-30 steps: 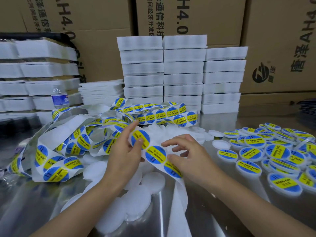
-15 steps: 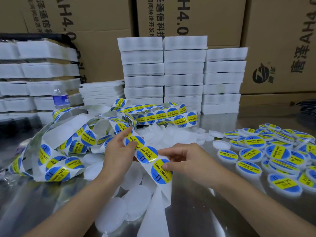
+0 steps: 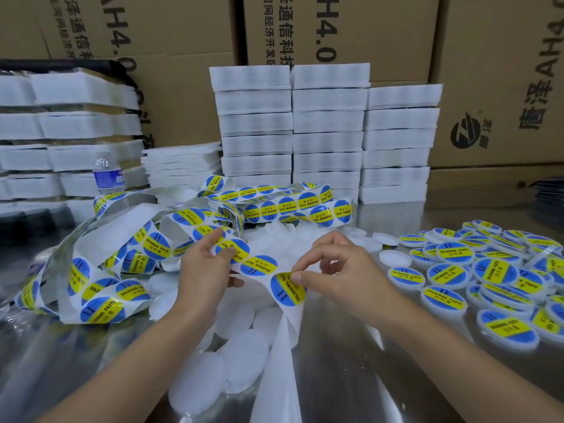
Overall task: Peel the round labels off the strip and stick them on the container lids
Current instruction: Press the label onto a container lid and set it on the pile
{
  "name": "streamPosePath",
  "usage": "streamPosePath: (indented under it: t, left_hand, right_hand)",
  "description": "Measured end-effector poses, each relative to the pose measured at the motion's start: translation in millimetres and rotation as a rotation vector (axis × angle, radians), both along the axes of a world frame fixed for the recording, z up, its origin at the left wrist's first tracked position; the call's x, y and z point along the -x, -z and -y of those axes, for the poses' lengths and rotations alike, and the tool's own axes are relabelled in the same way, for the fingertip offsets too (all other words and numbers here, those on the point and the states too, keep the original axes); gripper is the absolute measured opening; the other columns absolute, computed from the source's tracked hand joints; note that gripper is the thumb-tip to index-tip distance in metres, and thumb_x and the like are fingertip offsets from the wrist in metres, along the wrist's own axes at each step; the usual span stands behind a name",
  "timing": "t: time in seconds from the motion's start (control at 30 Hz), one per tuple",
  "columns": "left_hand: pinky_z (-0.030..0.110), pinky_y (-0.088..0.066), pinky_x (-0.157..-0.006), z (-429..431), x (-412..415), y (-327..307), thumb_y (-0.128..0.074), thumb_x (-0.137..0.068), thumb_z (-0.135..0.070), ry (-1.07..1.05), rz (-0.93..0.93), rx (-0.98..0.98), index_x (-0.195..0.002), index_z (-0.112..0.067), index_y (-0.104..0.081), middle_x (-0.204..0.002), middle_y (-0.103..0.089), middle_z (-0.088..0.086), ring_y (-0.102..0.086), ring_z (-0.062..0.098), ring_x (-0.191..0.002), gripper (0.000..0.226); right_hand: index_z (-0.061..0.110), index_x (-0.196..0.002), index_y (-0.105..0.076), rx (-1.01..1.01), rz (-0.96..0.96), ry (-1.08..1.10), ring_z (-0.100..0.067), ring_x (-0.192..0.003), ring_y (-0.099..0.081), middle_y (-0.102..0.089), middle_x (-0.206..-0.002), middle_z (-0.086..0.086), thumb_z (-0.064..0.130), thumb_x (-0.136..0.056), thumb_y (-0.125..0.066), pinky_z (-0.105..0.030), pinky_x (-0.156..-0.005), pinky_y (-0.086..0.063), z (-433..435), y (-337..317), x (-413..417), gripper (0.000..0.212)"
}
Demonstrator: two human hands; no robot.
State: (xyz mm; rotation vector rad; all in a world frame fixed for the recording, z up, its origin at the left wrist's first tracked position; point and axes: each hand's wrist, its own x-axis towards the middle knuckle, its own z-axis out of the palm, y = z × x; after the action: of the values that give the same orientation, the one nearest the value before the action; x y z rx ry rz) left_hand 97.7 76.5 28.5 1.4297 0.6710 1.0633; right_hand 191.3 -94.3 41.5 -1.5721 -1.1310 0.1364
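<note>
A long white backing strip [image 3: 91, 239] carrying round blue-and-yellow labels lies tangled across the metal table. My left hand [image 3: 207, 270] grips the strip just left of centre, thumb on top of it. My right hand [image 3: 338, 270] pinches the upper edge of the last round label [image 3: 285, 291] on the strip with thumb and forefinger. Empty backing paper [image 3: 280, 377] hangs down below that label. Plain white lids [image 3: 238, 355] lie under and in front of my hands. Several labelled lids [image 3: 445, 276] are piled at the right.
Stacks of white trays [image 3: 329, 132] stand at the back centre and more stacks [image 3: 61, 132] at the left, with cardboard boxes [image 3: 335, 32] behind. A water bottle [image 3: 106, 175] stands at the back left. The shiny metal table [image 3: 396, 392] shows bare at the front right.
The strip has been drawn along, so a later label now sits under my right fingertips. My right hand went from lying over the strip to pinching that label's edge.
</note>
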Motion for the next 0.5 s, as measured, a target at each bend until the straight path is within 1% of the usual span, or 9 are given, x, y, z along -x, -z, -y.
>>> streamPosePath:
  t: [0.07, 0.13, 0.17, 0.23, 0.3, 0.37, 0.43, 0.47, 0.5]
  left_hand:
    - [0.017, -0.046, -0.037, -1, 1, -3, -0.054, -0.089, -0.001, -0.027, 0.045, 0.086, -0.128, -0.014, -0.057, -0.079, -0.059, 0.005, -0.052, 0.013, -0.045, 0.041]
    - [0.017, -0.046, -0.038, -2, 3, -5, -0.053, -0.088, -0.001, -0.05, 0.106, 0.155, -0.122, -0.013, -0.06, -0.072, -0.058, 0.003, -0.052, 0.01, -0.042, 0.037]
    - [0.017, -0.047, -0.038, -3, 4, -6, -0.052, -0.088, -0.001, -0.062, 0.133, 0.181, -0.119, -0.014, -0.061, -0.073, -0.06, 0.002, -0.053, 0.008, -0.041, 0.035]
    - [0.017, -0.048, -0.04, -6, 5, -8, -0.053, -0.087, -0.003, -0.097, 0.171, 0.236, -0.112, -0.017, -0.064, -0.082, -0.063, 0.004, -0.059, 0.009, -0.05, 0.031]
    - [0.018, -0.048, -0.042, -10, 6, -8, -0.054, -0.086, -0.006, -0.135, 0.19, 0.28, -0.099, -0.019, -0.067, -0.082, -0.063, 0.004, -0.06, 0.013, -0.056, 0.023]
    - [0.024, -0.049, -0.049, -14, 7, -9, -0.055, -0.086, -0.011, -0.167, 0.199, 0.301, -0.095, -0.022, -0.068, -0.075, -0.061, 0.002, -0.059, 0.016, -0.059, 0.019]
    - [0.028, -0.049, -0.056, -15, 7, -10, -0.056, -0.086, -0.014, -0.195, 0.197, 0.304, -0.096, -0.025, -0.068, -0.075, -0.061, 0.0, -0.059, 0.019, -0.064, 0.019]
    - [0.028, -0.049, -0.057, -15, 7, -10, -0.057, -0.085, -0.014, -0.202, 0.197, 0.302, -0.093, -0.027, -0.067, -0.075, -0.061, -0.001, -0.059, 0.018, -0.064, 0.018]
    - [0.027, -0.049, -0.056, -14, 7, -10, -0.057, -0.085, -0.014, -0.205, 0.197, 0.298, -0.09, -0.027, -0.067, -0.073, -0.061, -0.002, -0.059, 0.017, -0.062, 0.018]
  right_hand:
    - [0.033, -0.062, -0.072, -0.054, -0.061, -0.01, -0.002, -0.065, -0.043, -0.048, -0.079, 0.013, 0.017, -0.069, -0.078, -0.009, -0.064, -0.037, 2, -3, -1, 0.019]
    - [0.03, -0.063, -0.072, -0.105, -0.177, -0.039, -0.004, -0.068, -0.047, -0.055, -0.078, 0.009, 0.016, -0.07, -0.077, -0.015, -0.067, -0.038, 3, -6, -1, 0.016]
    - [0.028, -0.063, -0.073, -0.128, -0.246, -0.064, -0.005, -0.069, -0.05, -0.061, -0.077, 0.008, 0.014, -0.072, -0.076, -0.018, -0.068, -0.039, 4, -7, -2, 0.017]
    - [0.026, -0.063, -0.072, -0.175, -0.368, -0.091, -0.003, -0.065, -0.054, -0.067, -0.072, 0.01, 0.01, -0.076, -0.071, -0.023, -0.066, -0.041, 4, -9, -4, 0.021]
    - [0.024, -0.063, -0.072, -0.216, -0.453, -0.077, -0.002, -0.055, -0.049, -0.066, -0.069, 0.012, 0.01, -0.077, -0.068, -0.024, -0.062, -0.041, 4, -10, -8, 0.02]
    - [0.022, -0.066, -0.072, -0.196, -0.455, -0.025, -0.004, -0.051, -0.043, -0.062, -0.065, 0.011, 0.012, -0.078, -0.068, -0.021, -0.057, -0.041, 3, -8, -11, 0.016]
    - [0.023, -0.077, -0.072, -0.106, -0.415, 0.025, -0.006, -0.05, -0.044, -0.057, -0.058, 0.01, 0.014, -0.078, -0.07, -0.018, -0.052, -0.04, 0, -3, -12, 0.009]
    - [0.026, -0.089, -0.07, -0.037, -0.375, 0.041, -0.006, -0.05, -0.045, -0.054, -0.057, 0.01, 0.016, -0.077, -0.071, -0.017, -0.052, -0.04, -2, 0, -10, 0.015]
    - [0.03, -0.102, -0.066, 0.04, -0.314, 0.047, -0.005, -0.05, -0.046, -0.054, -0.061, 0.01, 0.019, -0.076, -0.074, -0.017, -0.053, -0.039, -4, 5, -9, 0.03]
